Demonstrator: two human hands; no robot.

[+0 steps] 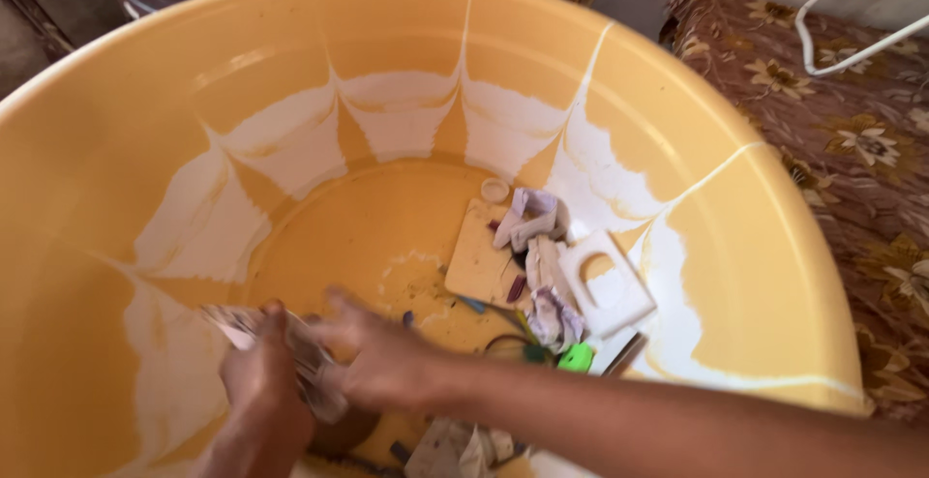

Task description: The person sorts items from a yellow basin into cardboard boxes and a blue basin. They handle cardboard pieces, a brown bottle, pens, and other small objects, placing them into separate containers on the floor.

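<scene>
The right hand (382,362) and the left hand (259,381) are reaching down into the big yellow tub (126,149), and both are gripping a blurry bundle of paper (290,347) near the tub's bottom. Deeper in the tub, past the hands, crumpled paper scraps (532,219), a white card with a hole (605,289) and a small green thing (577,357) are lying together. Outside the tub, a brown flowered cloth (852,149) is lying beside its rim.

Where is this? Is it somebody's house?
Probably a home. A flowered cloth covers furniture beside a big yellow tub, and a white wire hanger lies on the cloth. Scraps litter the tub's bottom.
</scene>
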